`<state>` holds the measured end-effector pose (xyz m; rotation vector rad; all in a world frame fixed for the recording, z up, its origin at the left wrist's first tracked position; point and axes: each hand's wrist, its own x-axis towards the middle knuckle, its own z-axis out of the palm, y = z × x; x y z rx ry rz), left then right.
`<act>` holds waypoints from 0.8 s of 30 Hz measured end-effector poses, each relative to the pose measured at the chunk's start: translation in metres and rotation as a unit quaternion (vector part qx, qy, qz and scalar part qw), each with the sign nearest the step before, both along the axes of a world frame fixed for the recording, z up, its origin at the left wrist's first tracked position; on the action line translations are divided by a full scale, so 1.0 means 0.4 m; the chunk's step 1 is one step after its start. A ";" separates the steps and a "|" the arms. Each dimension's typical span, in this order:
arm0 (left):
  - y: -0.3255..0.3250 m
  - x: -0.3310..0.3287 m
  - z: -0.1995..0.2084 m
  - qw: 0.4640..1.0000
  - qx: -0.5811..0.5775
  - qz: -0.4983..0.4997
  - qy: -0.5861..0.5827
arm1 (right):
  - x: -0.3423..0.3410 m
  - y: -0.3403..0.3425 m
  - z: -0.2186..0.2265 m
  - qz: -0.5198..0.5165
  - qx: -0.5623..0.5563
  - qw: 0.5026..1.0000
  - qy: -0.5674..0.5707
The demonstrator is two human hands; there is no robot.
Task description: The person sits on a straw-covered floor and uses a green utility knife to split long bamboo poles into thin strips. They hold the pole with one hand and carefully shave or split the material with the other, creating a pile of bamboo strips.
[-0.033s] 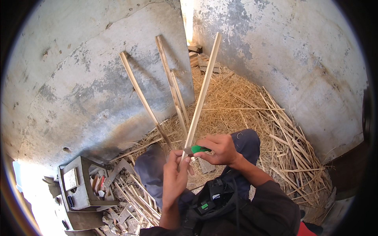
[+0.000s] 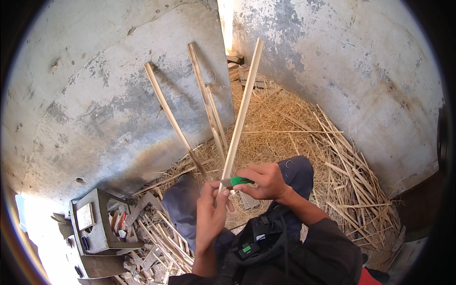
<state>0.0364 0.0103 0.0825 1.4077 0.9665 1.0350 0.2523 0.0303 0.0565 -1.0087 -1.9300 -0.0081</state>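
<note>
Wood strip [image 2: 244, 102] looks light, stiff, splintery; best held near its lower end, where left fingers [image 2: 209, 191] pinch, right fingers [image 2: 258, 174] clasping green-handled knife [image 2: 239, 180] against it.

dark sleeve [image 2: 328, 233] | blue-grey trousers [image 2: 299, 174] | black strapped gear [image 2: 271, 232], green patch [image 2: 246, 249]

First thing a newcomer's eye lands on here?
Likely the long pale strip rising mid-picture from the left hand, with the bright green-handled knife against its lower part in the right hand. Next, the golden straw on the floor beyond the knees, and the heap of sticks at right.
</note>
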 end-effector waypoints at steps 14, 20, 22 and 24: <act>-0.002 0.007 -0.009 0.997 0.043 0.025 0.056 | -0.002 -0.001 0.002 -0.065 0.047 0.995 -0.059; -0.009 0.007 -0.007 0.994 0.058 0.016 0.094 | 0.008 0.002 0.001 -0.079 0.061 0.994 -0.055; -0.014 0.004 -0.006 0.992 0.058 0.019 0.108 | 0.013 0.002 -0.002 -0.084 0.060 0.993 -0.052; -0.019 0.002 -0.008 0.992 0.056 0.017 0.116 | 0.016 0.001 -0.001 -0.093 0.057 0.993 -0.054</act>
